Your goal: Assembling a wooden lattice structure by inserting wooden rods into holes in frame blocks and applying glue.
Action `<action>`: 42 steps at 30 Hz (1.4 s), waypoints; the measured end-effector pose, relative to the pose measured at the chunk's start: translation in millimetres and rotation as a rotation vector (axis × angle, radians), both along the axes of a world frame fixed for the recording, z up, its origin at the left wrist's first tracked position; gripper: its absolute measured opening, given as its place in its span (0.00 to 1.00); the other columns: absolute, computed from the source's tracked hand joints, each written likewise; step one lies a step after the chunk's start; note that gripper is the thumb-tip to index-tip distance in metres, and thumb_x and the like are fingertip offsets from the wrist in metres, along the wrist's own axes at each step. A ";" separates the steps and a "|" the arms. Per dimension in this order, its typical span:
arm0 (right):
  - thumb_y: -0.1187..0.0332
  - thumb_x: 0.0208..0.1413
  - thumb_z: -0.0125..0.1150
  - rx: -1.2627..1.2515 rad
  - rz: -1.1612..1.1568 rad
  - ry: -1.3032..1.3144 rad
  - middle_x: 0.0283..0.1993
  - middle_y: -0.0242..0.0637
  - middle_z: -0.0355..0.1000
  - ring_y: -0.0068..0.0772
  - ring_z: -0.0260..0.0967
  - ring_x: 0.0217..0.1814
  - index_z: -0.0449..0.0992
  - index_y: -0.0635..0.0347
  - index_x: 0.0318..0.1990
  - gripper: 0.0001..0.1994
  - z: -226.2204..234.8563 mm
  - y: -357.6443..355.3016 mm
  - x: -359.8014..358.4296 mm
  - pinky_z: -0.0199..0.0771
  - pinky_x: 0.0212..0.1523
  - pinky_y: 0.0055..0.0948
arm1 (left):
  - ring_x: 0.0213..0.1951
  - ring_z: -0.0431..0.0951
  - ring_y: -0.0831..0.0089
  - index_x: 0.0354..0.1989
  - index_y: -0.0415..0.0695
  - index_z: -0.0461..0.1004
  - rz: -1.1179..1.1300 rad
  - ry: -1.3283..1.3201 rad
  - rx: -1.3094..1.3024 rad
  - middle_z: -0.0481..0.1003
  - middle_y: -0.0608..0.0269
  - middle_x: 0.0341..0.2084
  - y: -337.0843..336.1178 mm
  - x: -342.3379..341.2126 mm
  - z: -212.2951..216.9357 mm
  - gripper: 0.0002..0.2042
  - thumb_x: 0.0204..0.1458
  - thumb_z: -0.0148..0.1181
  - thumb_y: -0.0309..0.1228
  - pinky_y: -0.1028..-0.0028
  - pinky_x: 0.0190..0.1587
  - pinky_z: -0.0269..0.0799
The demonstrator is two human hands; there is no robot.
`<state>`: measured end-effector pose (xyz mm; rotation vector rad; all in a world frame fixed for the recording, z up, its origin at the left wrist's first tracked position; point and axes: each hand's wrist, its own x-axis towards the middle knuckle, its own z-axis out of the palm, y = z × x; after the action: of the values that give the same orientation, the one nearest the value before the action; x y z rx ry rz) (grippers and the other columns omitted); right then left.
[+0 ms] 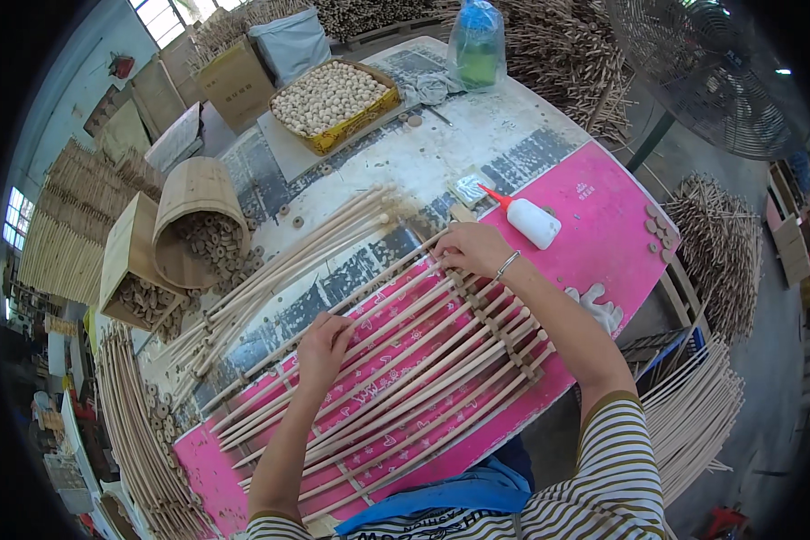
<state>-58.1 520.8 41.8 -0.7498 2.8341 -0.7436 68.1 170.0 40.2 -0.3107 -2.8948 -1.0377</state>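
Observation:
Long, pale wooden rods (396,360) lie side by side at a slant across a pink sheet (585,207). Small brown wooden discs (490,319) sit in a row on them near their right-hand ends. My right hand (472,250) is closed in a pinch on the end of a rod at the far side of the row, beside the discs. My left hand (322,349) is over the same far side, lower down the rods, with its fingers curled and pressed together. What they hold, if anything, is hidden. A white glue bottle (533,223) with a red nozzle lies beyond my right hand.
A yellow basket of wooden balls (328,99) stands at the back. Left are a tipped wooden bucket (193,211) and a wooden box (135,265) of discs. More rods (288,270) lie farther off. A white glove (596,306) and a large fan (715,72) are right.

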 end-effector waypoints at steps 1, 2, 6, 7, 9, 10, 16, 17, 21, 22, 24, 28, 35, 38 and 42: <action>0.58 0.53 0.72 0.000 0.000 0.000 0.40 0.33 0.78 0.39 0.78 0.47 0.88 0.44 0.42 0.09 -0.2 -0.5 1.1 0.78 0.46 0.42 | 0.37 0.81 0.55 0.43 0.44 0.83 0.000 0.000 0.000 0.77 0.58 0.37 -0.1 1.2 0.2 0.06 0.60 0.67 0.29 0.62 0.40 0.75; 0.59 0.55 0.71 -0.011 -0.006 0.013 0.40 0.34 0.78 0.39 0.78 0.47 0.88 0.45 0.42 0.09 -0.1 -1.2 2.5 0.78 0.46 0.42 | 0.39 0.81 0.55 0.44 0.44 0.83 -0.015 0.029 -0.043 0.77 0.58 0.38 -0.4 3.0 0.2 0.07 0.59 0.67 0.29 0.61 0.41 0.75; 0.61 0.58 0.69 -0.139 -0.075 0.152 0.41 0.34 0.78 0.38 0.78 0.47 0.87 0.49 0.43 0.09 11.3 0.6 29.1 0.78 0.46 0.41 | 0.43 0.80 0.53 0.49 0.46 0.83 -0.025 0.242 -0.151 0.78 0.58 0.41 -2.8 3.2 14.8 0.12 0.56 0.69 0.28 0.57 0.47 0.75; 0.61 0.58 0.69 -0.138 -0.075 0.156 0.41 0.34 0.78 0.38 0.78 0.47 0.87 0.49 0.43 0.09 19.5 2.2 40.9 0.78 0.46 0.41 | 0.43 0.80 0.53 0.49 0.46 0.83 -0.025 0.246 -0.150 0.78 0.58 0.41 -8.4 2.2 16.1 0.12 0.56 0.69 0.28 0.57 0.47 0.75; 0.62 0.61 0.68 -0.295 -0.163 0.055 0.42 0.34 0.78 0.39 0.78 0.45 0.86 0.52 0.45 0.09 33.0 3.7 64.7 0.77 0.45 0.40 | 0.45 0.79 0.50 0.52 0.47 0.82 0.009 0.260 -0.258 0.78 0.57 0.44 -31.0 0.5 13.9 0.16 0.54 0.69 0.26 0.53 0.50 0.73; 0.62 0.61 0.68 -0.294 -0.160 0.061 0.42 0.34 0.78 0.39 0.78 0.45 0.86 0.52 0.45 0.09 38.6 6.1 76.4 0.77 0.45 0.40 | 0.46 0.79 0.49 0.53 0.47 0.82 0.026 0.215 -0.281 0.78 0.57 0.45 -42.0 0.7 7.8 0.17 0.53 0.69 0.26 0.50 0.53 0.72; 0.63 0.63 0.67 -0.461 -0.196 0.081 0.40 0.36 0.78 0.39 0.78 0.41 0.85 0.53 0.47 0.10 43.5 4.6 128.1 0.76 0.43 0.38 | 0.46 0.79 0.51 0.50 0.47 0.84 0.044 0.193 -0.298 0.78 0.56 0.41 -62.5 3.4 -10.2 0.15 0.53 0.67 0.23 0.54 0.51 0.76; 0.66 0.63 0.67 -0.464 -0.193 0.062 0.41 0.37 0.78 0.36 0.77 0.41 0.85 0.55 0.49 0.10 41.8 3.0 132.1 0.76 0.43 0.36 | 0.46 0.79 0.51 0.50 0.47 0.84 0.045 0.197 -0.295 0.78 0.56 0.41 -63.4 3.9 -9.5 0.15 0.53 0.67 0.23 0.54 0.51 0.76; 0.69 0.65 0.65 -0.521 -0.172 0.009 0.42 0.37 0.79 0.33 0.77 0.40 0.84 0.58 0.51 0.10 47.8 -14.0 151.6 0.75 0.42 0.30 | 0.45 0.79 0.53 0.48 0.47 0.85 0.058 0.252 -0.273 0.78 0.58 0.39 -62.5 14.7 6.5 0.13 0.54 0.65 0.21 0.57 0.46 0.77; 0.69 0.66 0.65 -0.535 -0.145 0.020 0.42 0.37 0.79 0.31 0.77 0.40 0.84 0.58 0.51 0.10 49.6 -20.8 155.4 0.75 0.42 0.28 | 0.44 0.79 0.54 0.48 0.47 0.84 0.070 0.288 -0.270 0.77 0.59 0.38 -62.5 21.0 16.9 0.13 0.55 0.64 0.20 0.58 0.44 0.77; 0.68 0.66 0.65 -0.619 -0.123 0.007 0.42 0.37 0.79 0.31 0.76 0.39 0.84 0.59 0.51 0.10 39.8 -36.3 159.5 0.75 0.42 0.29 | 0.43 0.79 0.54 0.48 0.46 0.84 0.068 0.313 -0.249 0.77 0.59 0.38 -56.8 34.9 39.3 0.13 0.55 0.64 0.20 0.58 0.44 0.76; 0.63 0.70 0.65 -1.101 -0.127 -0.481 0.36 0.27 0.76 0.15 0.71 0.36 0.76 0.64 0.65 0.22 14.2 -81.0 165.4 0.71 0.35 0.21 | 0.42 0.79 0.54 0.49 0.45 0.84 0.011 0.334 -0.176 0.77 0.57 0.38 -41.2 70.5 76.7 0.12 0.59 0.62 0.21 0.60 0.42 0.76; 0.63 0.71 0.65 -1.403 -0.116 -0.919 0.39 0.24 0.75 0.13 0.70 0.35 0.66 0.61 0.74 0.28 20.8 -140.7 189.3 0.71 0.35 0.17 | 0.39 0.81 0.57 0.53 0.45 0.84 -0.013 0.258 -0.096 0.77 0.57 0.39 -26.8 124.8 92.2 0.14 0.59 0.63 0.20 0.64 0.39 0.76; 0.62 0.72 0.64 -1.516 -0.202 -0.908 0.36 0.26 0.78 0.15 0.74 0.35 0.78 0.62 0.63 0.19 19.1 -147.4 202.1 0.75 0.35 0.18 | 0.41 0.82 0.56 0.55 0.47 0.83 0.021 0.206 -0.094 0.79 0.57 0.42 -27.4 139.3 91.4 0.16 0.59 0.63 0.21 0.63 0.41 0.76; 0.61 0.72 0.62 -1.531 -0.299 -0.824 0.35 0.27 0.80 0.17 0.77 0.35 0.84 0.61 0.52 0.13 19.1 -138.1 208.0 0.78 0.37 0.20 | 0.49 0.80 0.55 0.58 0.49 0.82 -0.010 0.249 -0.216 0.79 0.58 0.48 -44.3 161.7 96.3 0.19 0.57 0.67 0.27 0.59 0.50 0.75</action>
<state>150.0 382.7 60.9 0.0411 1.2492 -2.4909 229.8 125.7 136.5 -0.4303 -2.7798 -0.6343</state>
